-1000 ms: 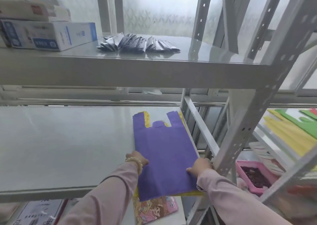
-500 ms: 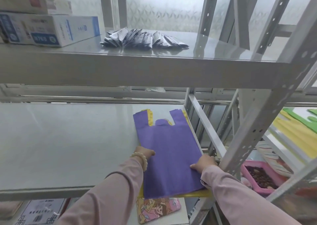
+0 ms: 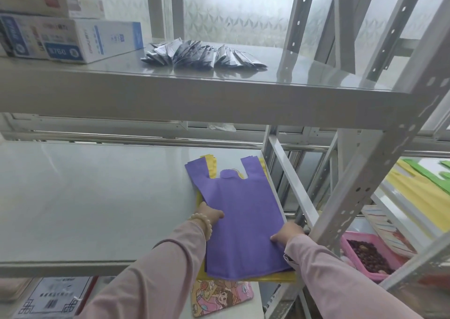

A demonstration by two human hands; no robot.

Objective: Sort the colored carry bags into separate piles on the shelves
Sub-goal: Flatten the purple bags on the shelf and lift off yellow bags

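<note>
Purple carry bag [image 3: 243,226] atop yellow bag [image 3: 211,170] on shelf [image 3: 97,197], my left grip [image 3: 209,215] pinching its left edge, my right grip [image 3: 287,233] pinching its right edge.

A purple carry bag [image 3: 243,221] lies flat on a yellow bag [image 3: 211,167] at the right end of the middle shelf [image 3: 97,197], handles pointing far. The left hand [image 3: 209,215] holds its left edge and the right hand [image 3: 288,233] its right edge, thumbs on top. On the upper shelf [image 3: 170,94] sit boxes [image 3: 73,38] and a fan of dark sachets [image 3: 202,55]. Far right lie yellow bags [image 3: 414,197] and green bags [image 3: 428,175], with a pink tray [image 3: 348,248] below.
</note>
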